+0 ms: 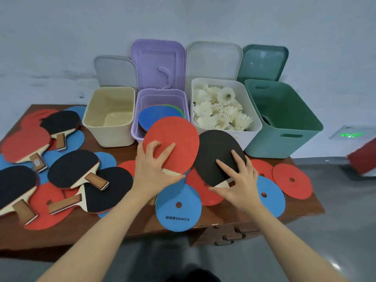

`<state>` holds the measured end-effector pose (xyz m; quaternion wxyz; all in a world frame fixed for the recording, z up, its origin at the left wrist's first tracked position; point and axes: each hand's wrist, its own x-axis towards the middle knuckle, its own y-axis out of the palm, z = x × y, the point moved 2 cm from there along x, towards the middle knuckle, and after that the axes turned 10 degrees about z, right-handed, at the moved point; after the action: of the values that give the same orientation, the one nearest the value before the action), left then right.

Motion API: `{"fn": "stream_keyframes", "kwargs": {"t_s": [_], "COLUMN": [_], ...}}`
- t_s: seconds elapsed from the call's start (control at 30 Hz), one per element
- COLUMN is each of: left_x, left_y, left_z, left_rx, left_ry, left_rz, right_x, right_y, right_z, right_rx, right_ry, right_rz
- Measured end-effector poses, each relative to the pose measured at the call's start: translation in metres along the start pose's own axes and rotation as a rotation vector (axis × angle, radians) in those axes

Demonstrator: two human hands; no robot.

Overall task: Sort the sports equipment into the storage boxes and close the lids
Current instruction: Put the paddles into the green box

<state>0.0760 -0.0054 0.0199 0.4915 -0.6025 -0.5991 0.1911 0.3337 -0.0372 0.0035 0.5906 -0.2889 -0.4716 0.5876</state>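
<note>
My left hand [153, 169] grips a table tennis paddle with its red face [179, 137] up, held above the table in front of the purple box [140, 127]. My right hand [238, 180] grips a second paddle, black face [215, 153] up, in front of the white box [257, 127]. The purple box holds flat discs in blue, green and orange. White shuttlecocks [221, 110] fill the white box. The cream box [109, 137] looks empty. A dark object lies deep in the green box [284, 143]. All lids stand open against the wall.
Several more paddles [73, 167] lie on the left half of the brown table [223, 218], over red and blue discs. A blue disc [178, 206] hangs over the front edge; red and blue discs [292, 180] lie at right. Grey floor lies beyond.
</note>
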Motion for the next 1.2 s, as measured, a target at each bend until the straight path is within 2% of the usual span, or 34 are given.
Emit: {"fn": "stream_keyframes", "kwargs": {"t_s": [0.27, 0.43, 0.7, 0.87, 1.03, 1.2], "left_x": [0.074, 0.131, 0.244, 0.297, 0.322, 0.338], "left_y": [0.001, 0.022, 0.076, 0.11, 0.137, 0.156], "left_z": [-0.053, -0.087, -0.154, -0.175, -0.184, -0.192], "left_rx": [0.003, 0.013, 0.052, 0.051, 0.06, 0.098], "left_ry": [0.094, 0.137, 0.061, -0.06, -0.12, -0.157], "left_rz": [-0.078, -0.11, -0.059, -0.037, -0.028, 0.002], "right_x": [0.045, 0.086, 0.169, 0.219, 0.242, 0.256], "right_y": [-0.063, -0.098, -0.156, -0.162, -0.124, -0.096], "right_z": [-0.034, -0.087, -0.192, -0.248, -0.28, -0.295], "right_rx": [0.009, 0.038, -0.037, -0.058, -0.104, -0.152], "right_ry": [0.075, 0.132, 0.161, 0.263, 0.294, 0.285], "right_rz": [-0.185, -0.222, -0.221, -0.03, 0.265, 0.42]}}
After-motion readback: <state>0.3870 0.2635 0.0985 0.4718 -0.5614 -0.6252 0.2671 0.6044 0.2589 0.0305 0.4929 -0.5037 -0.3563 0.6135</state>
